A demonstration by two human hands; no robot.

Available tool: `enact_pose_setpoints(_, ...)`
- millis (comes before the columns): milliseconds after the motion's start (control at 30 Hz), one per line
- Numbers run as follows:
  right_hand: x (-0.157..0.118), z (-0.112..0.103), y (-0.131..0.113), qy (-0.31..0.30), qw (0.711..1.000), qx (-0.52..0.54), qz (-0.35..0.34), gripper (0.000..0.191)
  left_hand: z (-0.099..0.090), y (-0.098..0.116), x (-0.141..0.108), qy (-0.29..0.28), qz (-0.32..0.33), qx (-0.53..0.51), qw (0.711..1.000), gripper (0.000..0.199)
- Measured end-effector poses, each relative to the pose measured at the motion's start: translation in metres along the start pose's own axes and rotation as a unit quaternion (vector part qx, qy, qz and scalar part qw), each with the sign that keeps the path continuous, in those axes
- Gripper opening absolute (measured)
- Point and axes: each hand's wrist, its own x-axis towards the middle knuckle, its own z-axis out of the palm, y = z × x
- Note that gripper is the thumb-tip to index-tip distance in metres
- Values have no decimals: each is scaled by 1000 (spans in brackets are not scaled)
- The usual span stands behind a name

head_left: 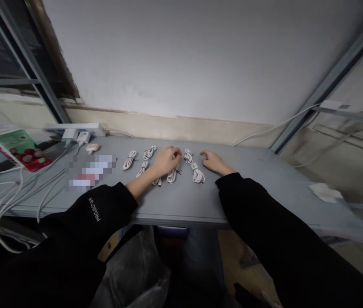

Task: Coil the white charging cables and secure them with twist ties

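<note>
Several bundles of white cable, coiled and bound with dark ties, lie on the grey table. My left hand (166,161) is among them, its fingers curled down on a white bundle that it mostly hides. Just in front of that hand is another cable bundle (171,175); one more, with its plug showing, is partly behind my wrist. To its left are a cable bundle (129,161) and two others. My right hand (212,162) rests by the table, index finger and thumb bent and apart, nothing visible between them. Nearest to it are a cable bundle (188,156) and a lower one (197,173).
A power strip (96,129) with plugged-in chargers stands at the back left, beside a green and red box (24,149). Loose white cords (11,194) hang over the left edge. A white crumpled piece (325,192) lies on the right. Metal posts flank the table (248,192).
</note>
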Motion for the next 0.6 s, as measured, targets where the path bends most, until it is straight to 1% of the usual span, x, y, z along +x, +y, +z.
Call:
enact_pose_setpoints(67, 0, 0, 0, 0, 1000, 1, -1, 47, -7, 4, -1, -18, -9, 47, 999, 29)
enact_pose_setpoints(100, 0, 0, 0, 0, 1000, 2, -3, 48, -11, 6, -1, -22, -19, 85, 996, 30)
enact_pose_setpoints(133, 0, 0, 1, 1, 1000, 2, -5, 49, -17, 7, -1, -13, -38, 140, 989, 31)
enact_pose_setpoints(200, 0, 1, 1, 3, 1000, 3, -9, 53, -31, 5, 0, 23, -95, 239, 966, 35)
enact_pose_setpoints(233, 0, 1, 1, 5, 1000, 3, -11, 54, -38, 2, 2, 37, -134, 269, 953, 38)
enact_pose_setpoints(267, 0, 1, 2, 6, 1000, 2, -14, 55, -46, -2, 3, 30, -183, 287, 940, 41)
enact_pose_setpoints(300, 0, 1, 2, 7, 1000, 2, -16, 56, -53, -6, 5, -8, -237, 295, 926, 41)
enact_pose_setpoints(333, -1, 1, 2, 8, 1000, 2, -20, 57, -60, -12, 7, -70, -280, 295, 911, 39)
enact_pose_setpoints(367, -1, 1, 2, 8, 1000, 2, -23, 57, -66, -18, 8, -149, -309, 286, 895, 36)
enact_pose_setpoints(400, -1, 1, 1, 8, 1000, 2, -24, 58, -72, -23, 10, -203, -318, 278, 883, 33)
enact_pose_setpoints(433, -1, 1, 1, 7, 1000, 1, -25, 58, -77, -29, 12, -232, -315, 279, 877, 31)
enact_pose_setpoints(467, -1, 1, 1, 7, 1000, 1, -25, 58, -81, -33, 13, -240, -315, 279, 874, 30)
enact_pose_setpoints(533, -1, 1, 2, 10, 1000, 3, -25, 59, -86, -42, 16, -240, -310, 285, 875, 27)
enact_pose_setpoints(600, -1, 1, 3, 13, 1000, 7, -27, 59, -86, -49, 18, -244, -321, 287, 869, 22)
